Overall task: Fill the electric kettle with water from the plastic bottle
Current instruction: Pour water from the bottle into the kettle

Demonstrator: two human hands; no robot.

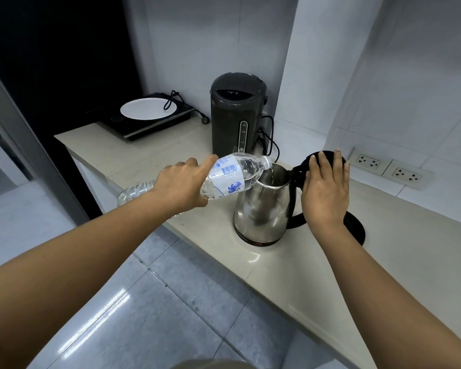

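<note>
Pale tiles line the walls, and a beige counter [290,265] runs out from the corner, carrying everything here. At its middle stands the steel kettle [261,211], upright, its black lid [325,158] flipped open toward 3 o'clock. The left hand [181,182] has its fingers wrapped around the bottle [224,177], which is tipped nearly level, mouth pointing toward 3 o'clock and resting right at the kettle's rim; a thin stream of water falls inside. The bottle's base sticks out behind the wrist toward 8 o'clock. The right hand [325,187] sits at the kettle's 3 o'clock side, fingers spread flat and reaching up against the raised lid, palm over the handle; it is not closed around anything. Behind that hand, a black round base [355,227] lies on the counter. At 12 o'clock from the kettle stands a dark water boiler [237,113], cord trailing beside it. Further off at 10 o'clock, a white plate [148,109] rests on a black hob [144,123]. Wall sockets [389,167] sit at 2 o'clock.
</note>
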